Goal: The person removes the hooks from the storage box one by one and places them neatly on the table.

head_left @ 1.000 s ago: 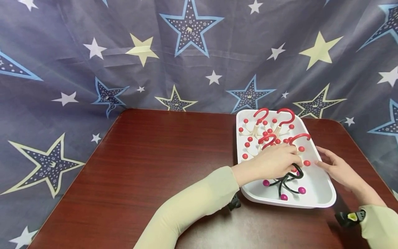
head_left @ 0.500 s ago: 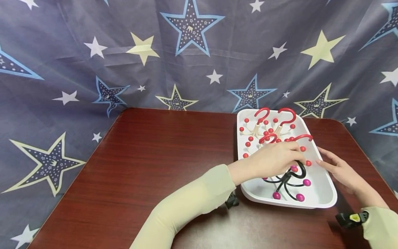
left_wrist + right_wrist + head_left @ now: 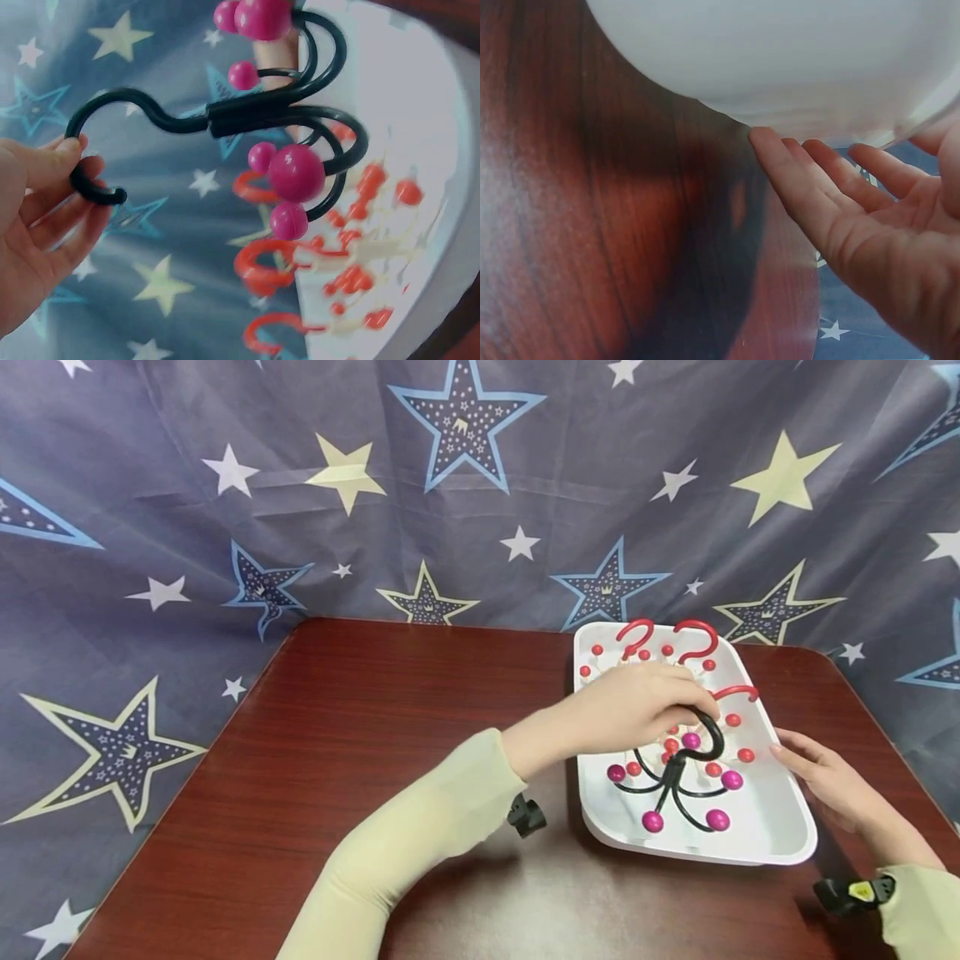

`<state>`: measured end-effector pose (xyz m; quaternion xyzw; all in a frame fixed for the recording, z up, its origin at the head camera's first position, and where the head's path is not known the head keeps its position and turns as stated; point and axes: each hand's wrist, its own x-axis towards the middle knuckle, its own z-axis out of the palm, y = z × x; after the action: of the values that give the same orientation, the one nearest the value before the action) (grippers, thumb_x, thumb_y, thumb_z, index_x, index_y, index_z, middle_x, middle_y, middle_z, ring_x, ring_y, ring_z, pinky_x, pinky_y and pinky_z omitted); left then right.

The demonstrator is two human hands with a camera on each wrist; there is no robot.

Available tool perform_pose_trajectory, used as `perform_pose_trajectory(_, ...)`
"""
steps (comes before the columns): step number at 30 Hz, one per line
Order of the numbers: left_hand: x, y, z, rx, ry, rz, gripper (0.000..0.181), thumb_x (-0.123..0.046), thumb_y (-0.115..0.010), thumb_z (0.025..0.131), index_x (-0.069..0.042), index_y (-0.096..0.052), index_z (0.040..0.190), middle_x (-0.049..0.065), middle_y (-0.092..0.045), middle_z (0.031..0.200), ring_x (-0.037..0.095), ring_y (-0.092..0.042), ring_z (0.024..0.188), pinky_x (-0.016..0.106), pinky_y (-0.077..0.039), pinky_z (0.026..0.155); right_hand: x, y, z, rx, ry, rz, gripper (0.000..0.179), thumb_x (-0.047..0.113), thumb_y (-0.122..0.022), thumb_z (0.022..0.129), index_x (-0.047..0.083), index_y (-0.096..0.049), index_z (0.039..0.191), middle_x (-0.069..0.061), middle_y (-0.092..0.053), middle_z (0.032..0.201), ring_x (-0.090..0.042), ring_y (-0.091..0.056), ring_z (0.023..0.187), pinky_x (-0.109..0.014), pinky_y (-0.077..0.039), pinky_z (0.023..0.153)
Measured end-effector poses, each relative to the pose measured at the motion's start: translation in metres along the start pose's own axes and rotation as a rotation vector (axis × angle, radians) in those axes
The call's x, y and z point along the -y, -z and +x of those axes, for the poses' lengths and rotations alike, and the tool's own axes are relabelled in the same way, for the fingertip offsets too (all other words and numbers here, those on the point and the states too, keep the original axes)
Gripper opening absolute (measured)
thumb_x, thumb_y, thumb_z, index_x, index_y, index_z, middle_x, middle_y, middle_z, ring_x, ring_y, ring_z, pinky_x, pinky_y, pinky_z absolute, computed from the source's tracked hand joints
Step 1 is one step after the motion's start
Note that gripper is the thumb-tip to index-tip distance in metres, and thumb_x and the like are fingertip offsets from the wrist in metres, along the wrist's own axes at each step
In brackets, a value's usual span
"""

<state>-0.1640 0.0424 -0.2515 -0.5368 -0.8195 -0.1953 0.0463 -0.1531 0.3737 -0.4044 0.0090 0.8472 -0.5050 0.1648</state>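
Head view shows the left hand (image 3: 637,706) over a white, round-cornered rectangular tray (image 3: 768,814), holding a glossy black multi-armed hook with magenta ball tips (image 3: 673,770). Thumb and fingers pinch the curved end, as the left wrist view makes plain; a hold there probably lets the arms hang downward, unobstructed by the palm. That hook is above the tray's nearer half, tilted, though I cannot tell whether its lowest balls touch the tray floor.

Beyond and beneath it, several cream-stemmed hooks with red curves and red ball tips (image 3: 715,643) crowd together, curves upward, which should make each easy to grasp. The right hand (image 3: 832,785) has straight, slightly spread fingers against the tray's outer side, likely steadying it on the dark reddish wood-grain desk (image 3: 420,710). Star-printed grey-blue cloth (image 3: 420,535) hangs behind.
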Motion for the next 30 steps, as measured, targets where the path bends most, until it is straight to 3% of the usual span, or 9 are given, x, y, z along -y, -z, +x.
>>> perform_pose_trajectory(6, 0.008, 0.031, -0.015, -0.048, -0.035, 0.083, 0.021, -0.019, -0.054, 0.092, -0.019, -0.065, 0.11, -0.008, -0.063, 0.105, 0.005, -0.053, 0.104, 0.011, -0.032, 0.094, -0.001, 0.005, -0.002, -0.012, 0.003, 0.013, 0.066, 0.033, -0.038, 0.097, -0.008, -0.01, 0.14, 0.03, -0.048, 0.091, 0.0, -0.059, 0.08, -0.033, -0.054, 0.068)
perform_pose_trajectory(14, 0.03, 0.054, -0.042, -0.151, 0.058, 0.135, 0.018, -0.018, -0.055, 0.091, -0.019, -0.066, 0.105, -0.007, -0.063, 0.096, 0.007, -0.055, 0.092, 0.02, -0.04, 0.084, 0.0, 0.0, 0.0, -0.006, -0.013, 0.037, 0.067, 0.034, -0.039, 0.097, -0.008, -0.011, 0.14, 0.029, -0.049, 0.091, 0.0, -0.06, 0.081, -0.033, -0.054, 0.069)
perform_pose_trajectory(19, 0.051, 0.06, -0.054, -0.188, 0.105, 0.164, 0.017, -0.016, -0.056, 0.09, -0.017, -0.067, 0.103, -0.005, -0.062, 0.091, 0.008, -0.055, 0.086, 0.024, -0.042, 0.08, 0.0, -0.001, 0.0, -0.009, 0.009, 0.063, 0.066, 0.034, -0.04, 0.096, -0.001, -0.009, 0.143, 0.03, -0.048, 0.094, 0.001, -0.06, 0.082, -0.031, -0.053, 0.07)
perform_pose_trajectory(23, 0.069, 0.061, -0.058, -0.167, 0.17, 0.194, 0.018, -0.015, -0.056, 0.09, -0.016, -0.067, 0.104, -0.003, -0.063, 0.095, 0.01, -0.057, 0.09, 0.026, -0.043, 0.082, -0.001, -0.001, 0.0, -0.023, 0.007, 0.063, 0.068, 0.036, -0.041, 0.096, 0.009, -0.005, 0.147, 0.029, -0.044, 0.099, 0.003, -0.058, 0.084, -0.031, -0.053, 0.071)
perform_pose_trajectory(30, 0.101, 0.051, -0.059, -0.133, 0.257, 0.203, 0.018, -0.014, -0.056, 0.09, -0.014, -0.068, 0.103, -0.001, -0.064, 0.096, 0.012, -0.059, 0.09, 0.028, -0.045, 0.082, -0.003, -0.001, 0.001, -0.034, -0.026, 0.047, 0.07, 0.04, -0.04, 0.095, 0.005, -0.008, 0.145, 0.022, -0.043, 0.103, 0.004, -0.058, 0.084, -0.032, -0.053, 0.073)
